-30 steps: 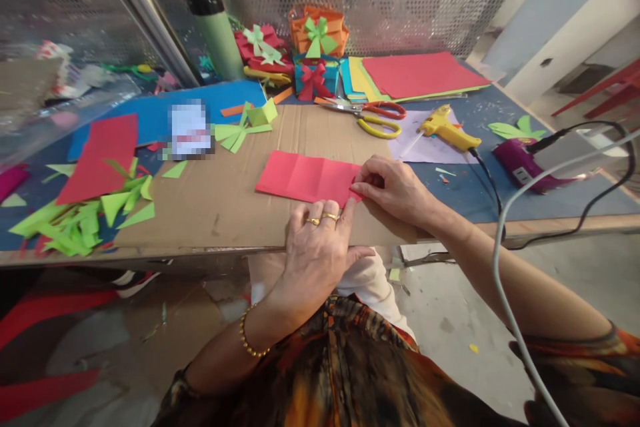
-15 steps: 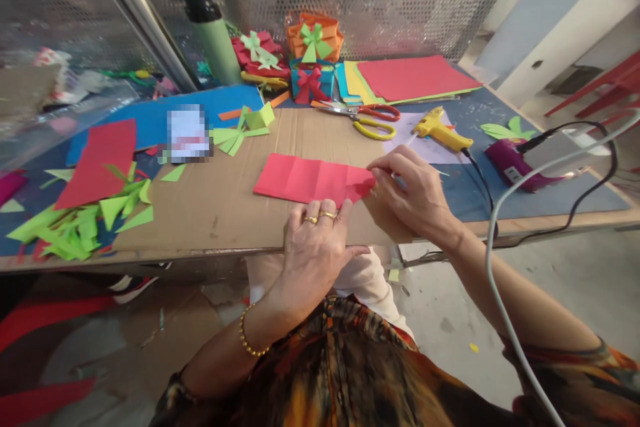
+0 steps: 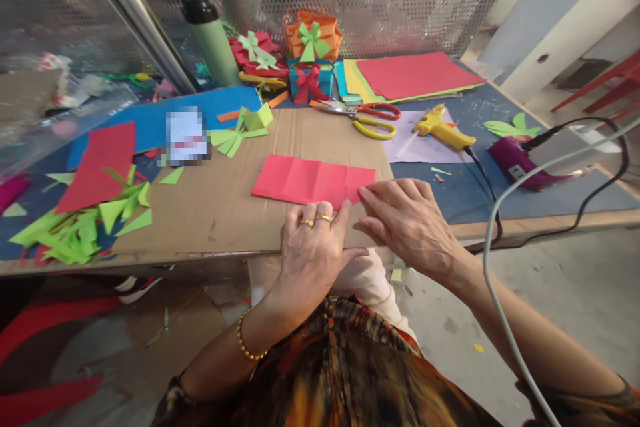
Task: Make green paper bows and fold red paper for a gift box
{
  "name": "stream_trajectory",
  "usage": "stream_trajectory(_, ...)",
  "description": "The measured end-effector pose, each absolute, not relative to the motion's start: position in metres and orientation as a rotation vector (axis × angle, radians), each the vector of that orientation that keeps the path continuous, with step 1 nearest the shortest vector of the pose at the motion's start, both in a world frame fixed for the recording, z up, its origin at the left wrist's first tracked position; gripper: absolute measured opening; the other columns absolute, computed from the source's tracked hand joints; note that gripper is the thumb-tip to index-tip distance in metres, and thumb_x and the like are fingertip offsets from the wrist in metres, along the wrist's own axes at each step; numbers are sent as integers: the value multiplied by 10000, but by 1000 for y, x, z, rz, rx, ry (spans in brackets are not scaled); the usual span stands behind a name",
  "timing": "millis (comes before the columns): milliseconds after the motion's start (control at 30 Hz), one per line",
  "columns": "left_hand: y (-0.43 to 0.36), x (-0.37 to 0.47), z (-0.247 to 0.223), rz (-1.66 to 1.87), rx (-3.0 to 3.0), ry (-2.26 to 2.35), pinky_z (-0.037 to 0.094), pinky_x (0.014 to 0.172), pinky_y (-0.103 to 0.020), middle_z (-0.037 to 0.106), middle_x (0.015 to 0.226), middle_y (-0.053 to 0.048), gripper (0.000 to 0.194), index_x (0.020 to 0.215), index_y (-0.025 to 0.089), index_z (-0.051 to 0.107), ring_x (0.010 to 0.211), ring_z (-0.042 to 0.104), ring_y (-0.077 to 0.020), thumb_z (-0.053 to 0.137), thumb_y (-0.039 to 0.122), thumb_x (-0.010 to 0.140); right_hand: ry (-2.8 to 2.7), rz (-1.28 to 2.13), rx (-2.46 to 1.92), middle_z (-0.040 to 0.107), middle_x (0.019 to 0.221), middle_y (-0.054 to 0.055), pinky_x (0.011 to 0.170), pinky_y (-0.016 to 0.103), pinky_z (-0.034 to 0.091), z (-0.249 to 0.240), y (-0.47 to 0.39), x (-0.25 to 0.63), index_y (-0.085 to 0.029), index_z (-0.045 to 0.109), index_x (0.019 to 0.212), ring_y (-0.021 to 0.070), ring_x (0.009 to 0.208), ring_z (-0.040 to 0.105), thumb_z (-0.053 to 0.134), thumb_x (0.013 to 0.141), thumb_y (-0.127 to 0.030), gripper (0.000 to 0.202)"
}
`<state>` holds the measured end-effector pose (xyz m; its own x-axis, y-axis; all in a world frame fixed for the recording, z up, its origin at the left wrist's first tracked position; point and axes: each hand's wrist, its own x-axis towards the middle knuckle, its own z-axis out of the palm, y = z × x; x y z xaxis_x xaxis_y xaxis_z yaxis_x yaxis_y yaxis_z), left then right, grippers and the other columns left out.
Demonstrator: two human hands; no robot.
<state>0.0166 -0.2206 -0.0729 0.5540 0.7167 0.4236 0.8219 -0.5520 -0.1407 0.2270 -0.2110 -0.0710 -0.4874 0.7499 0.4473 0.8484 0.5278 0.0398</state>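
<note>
A strip of red paper (image 3: pixel 305 177) with several crosswise creases lies on a cardboard sheet (image 3: pixel 200 213) at the table's near edge. My left hand (image 3: pixel 315 240), with rings on two fingers, rests its fingertips on the paper's near edge, thumb stretched out to the right. At the strip's right end, the fingertips of my right hand (image 3: pixel 405 220) touch the near corner, with the thumb apart below them. The paper's near right edge is partly hidden by my fingers.
Scissors (image 3: pixel 380 110) and a yellow glue gun (image 3: pixel 445 128) lie beyond the paper. A purple power strip (image 3: pixel 525 163) with cables stands at right. Green paper scraps (image 3: pixel 75 233) cover the left. Paper boxes with bows (image 3: pixel 313 40) and a green bottle (image 3: pixel 213 40) stand behind.
My right hand has moved from a pinch at the strip's right end down to its near corner, fingers straighter. That end now lies flatter and fully visible. My left hand stays in place.
</note>
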Motion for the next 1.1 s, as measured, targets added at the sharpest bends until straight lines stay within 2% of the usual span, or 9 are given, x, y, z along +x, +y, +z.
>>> stream_trajectory(500, -226, 19, -74, -396, -2410, -1251, 466, 992, -478, 691, 1123, -155, 833, 1468, 97, 626, 1064, 616, -313, 678, 706, 903, -2395, -349, -1299, 723, 1142, 134, 826, 409, 369, -70, -210, 226, -166, 667, 1296, 270, 979, 546, 328, 1113, -546, 541)
stream_trajectory(700, -227, 19, -78, -396, -2386, -1238, 454, 1027, -487, 685, 1205, -179, 785, 1504, 95, 595, 1133, 613, -318, 582, 685, 986, -2401, -324, -1338, 718, 1147, 132, 827, 424, 373, -70, -210, 226, -202, 673, 1289, 278, 973, 543, 344, 1107, -552, 514)
stream_trajectory(800, -228, 18, -80, -379, -2391, -1225, 449, 1037, -492, 674, 1232, -172, 724, 1548, 163, 561, 1167, 608, -315, 531, 662, 1024, -2400, -356, -1328, 721, 1135, 135, 829, 423, 376, -69, -210, 225, -182, 668, 1298, 276, 969, 547, 319, 1113, -543, 536)
stream_trajectory(900, -228, 18, -81, -362, -2422, -1234, 444, 1057, -503, 662, 1262, -160, 698, 1556, 234, 557, 1209, 597, -321, 562, 665, 1007, -2405, -377, -1323, 721, 1141, 141, 827, 427, 377, -70, -210, 225, -171, 659, 1329, 279, 978, 548, 311, 1115, -538, 549)
stream_trajectory(1100, -229, 18, -82, -357, -2424, -1260, 433, 1084, -499, 662, 1280, -169, 692, 1556, 195, 550, 1239, 591, -322, 511, 652, 1038, -2422, -357, -1339, 722, 1137, 136, 817, 420, 369, -68, -211, 225, -173, 659, 1339, 278, 972, 536, 293, 1107, -571, 588)
